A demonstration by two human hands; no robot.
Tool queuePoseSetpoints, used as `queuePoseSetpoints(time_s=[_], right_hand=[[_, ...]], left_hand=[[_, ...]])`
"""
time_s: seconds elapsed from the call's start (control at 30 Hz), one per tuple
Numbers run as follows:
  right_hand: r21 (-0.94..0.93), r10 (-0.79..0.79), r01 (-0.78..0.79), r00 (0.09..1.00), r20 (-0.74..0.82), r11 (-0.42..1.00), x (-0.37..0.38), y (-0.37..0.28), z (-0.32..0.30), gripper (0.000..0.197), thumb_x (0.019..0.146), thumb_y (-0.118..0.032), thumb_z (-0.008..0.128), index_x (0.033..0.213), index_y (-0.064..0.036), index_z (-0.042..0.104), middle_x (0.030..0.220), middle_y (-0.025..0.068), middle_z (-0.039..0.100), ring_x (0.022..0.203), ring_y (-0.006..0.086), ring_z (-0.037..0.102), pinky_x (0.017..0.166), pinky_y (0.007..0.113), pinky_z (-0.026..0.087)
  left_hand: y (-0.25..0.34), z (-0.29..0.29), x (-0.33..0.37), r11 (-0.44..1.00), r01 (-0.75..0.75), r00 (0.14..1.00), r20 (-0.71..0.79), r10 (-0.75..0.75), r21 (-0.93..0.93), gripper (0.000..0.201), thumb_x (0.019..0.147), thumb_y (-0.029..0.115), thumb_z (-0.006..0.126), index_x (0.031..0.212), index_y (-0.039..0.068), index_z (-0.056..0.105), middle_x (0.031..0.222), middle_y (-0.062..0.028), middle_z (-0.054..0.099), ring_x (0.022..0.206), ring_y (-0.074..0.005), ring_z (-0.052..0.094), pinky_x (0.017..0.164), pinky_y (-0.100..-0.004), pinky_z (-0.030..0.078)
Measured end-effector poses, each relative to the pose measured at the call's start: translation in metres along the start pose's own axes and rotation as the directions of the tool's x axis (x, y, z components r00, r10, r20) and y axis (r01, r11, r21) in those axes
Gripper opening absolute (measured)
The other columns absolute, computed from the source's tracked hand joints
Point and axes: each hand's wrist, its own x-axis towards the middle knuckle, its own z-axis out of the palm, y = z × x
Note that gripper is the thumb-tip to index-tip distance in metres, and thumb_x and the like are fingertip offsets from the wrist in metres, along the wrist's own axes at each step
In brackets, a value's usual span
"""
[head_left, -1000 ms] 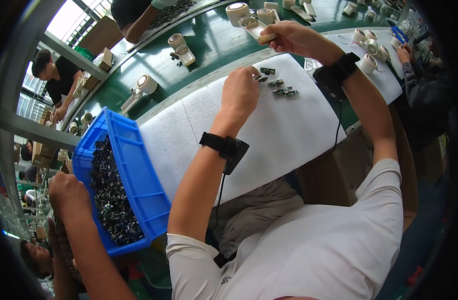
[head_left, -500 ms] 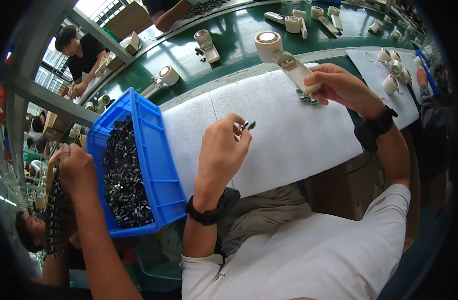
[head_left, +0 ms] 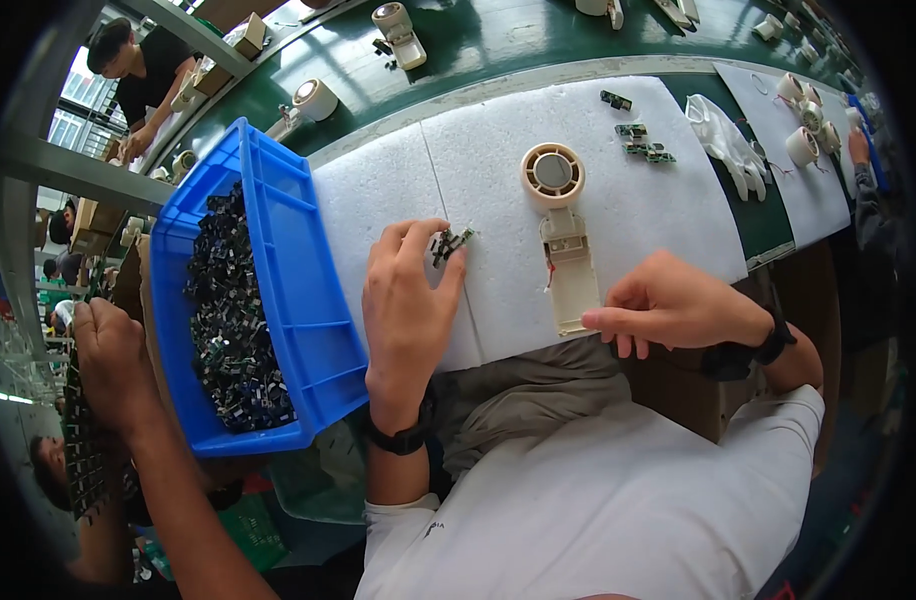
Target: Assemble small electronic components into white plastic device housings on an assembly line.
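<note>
A white handheld fan (head_left: 575,290) lies on the white foam sheet (head_left: 498,290), round head away from me. Its open handle shows a hollow inside and a thin red wire. My right hand (head_left: 678,305) has its thumb at the handle's near corner, with the other fingers curled beside and below; it seems to pinch that end. To the left, my left hand (head_left: 408,300) is closed on a few small green circuit boards (head_left: 448,243), between thumb and fingers, low over the foam. Several more small boards (head_left: 646,150) lie on the foam at the far right.
Left of the foam stands a blue bin (head_left: 318,300) full of small dark boards (head_left: 233,320). A co-worker's hand (head_left: 113,355) holds a strip of boards beside it. Beyond runs a green conveyor (head_left: 478,50) carrying fan parts. White gloves (head_left: 726,145) lie at the right.
My right hand has brought the fan down from the air onto the foam, nearer me. My left hand still holds the small boards. The view has shifted somewhat.
</note>
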Motion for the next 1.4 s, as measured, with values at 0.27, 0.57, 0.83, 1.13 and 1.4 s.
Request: queuePoseSetpoints(time_s=[0.27,0.57,0.83,1.13,1.4], right_hand=[[-0.603,-0.569,0.306,0.762,-0.309,0.737,0.022,0.000,0.013,0.023,0.091,-0.020,0.076,0.110,-0.0082,0.070,0.074,0.0060,0.067,0.056,0.0202,0.062,0.051,0.031,0.050],[-0.860,-0.744,0.397,0.667,0.031,0.321,0.051,-0.028,-0.007,0.020,0.086,-0.017,0.075,0.105,-0.0117,0.070,0.075,0.0022,0.060,0.065,0.0208,0.066,0.055,0.036,0.051],[-0.841,-0.793,0.476,0.601,0.097,0.257,0.048,-0.029,0.001,0.023,0.084,-0.012,0.068,0.107,-0.0090,0.071,0.076,0.0030,0.064,0.071,0.0199,0.069,0.061,0.033,0.053],[-0.807,-0.740,0.491,0.664,0.103,0.328,0.033,-0.028,-0.004,0.017,0.085,-0.013,0.070,0.103,-0.0115,0.071,0.076,0.0034,0.066,0.066,0.0231,0.067,0.059,0.035,0.053],[-0.658,-0.789,0.495,0.553,-0.266,0.568,0.027,-0.010,0.024,0.011,0.087,-0.014,0.074,0.097,-0.0084,0.071,0.071,0.0062,0.067,0.061,0.0278,0.066,0.054,0.037,0.051]], left_hand=[[-0.002,0.011,0.004,0.994,-0.017,0.999,-0.032,0.013,-0.111,0.017,0.089,0.007,0.075,0.105,0.002,0.071,0.110,-0.0153,0.068,0.098,-0.0327,0.067,0.084,-0.0413,0.054],[0.021,-0.004,-0.008,0.920,-0.246,0.968,-0.131,0.215,-0.304,0.022,0.082,-0.001,0.079,0.103,0.005,0.073,0.098,-0.0114,0.073,0.092,-0.0276,0.071,0.080,-0.0362,0.057],[0.025,0.012,-0.044,0.731,-0.251,0.950,-0.018,0.311,-0.634,0.025,0.087,-0.001,0.076,0.112,0.002,0.070,0.103,-0.0128,0.072,0.090,-0.0297,0.071,0.079,-0.0375,0.057],[0.028,0.029,-0.058,0.709,-0.430,0.840,0.040,0.541,-0.559,0.027,0.092,0.005,0.072,0.118,0.002,0.067,0.104,-0.0128,0.070,0.089,-0.0294,0.069,0.077,-0.0391,0.057],[0.032,0.022,-0.066,0.712,-0.407,0.838,0.076,0.540,-0.572,0.029,0.093,0.006,0.072,0.121,0.002,0.067,0.103,-0.0129,0.071,0.087,-0.0299,0.068,0.077,-0.0387,0.057]])
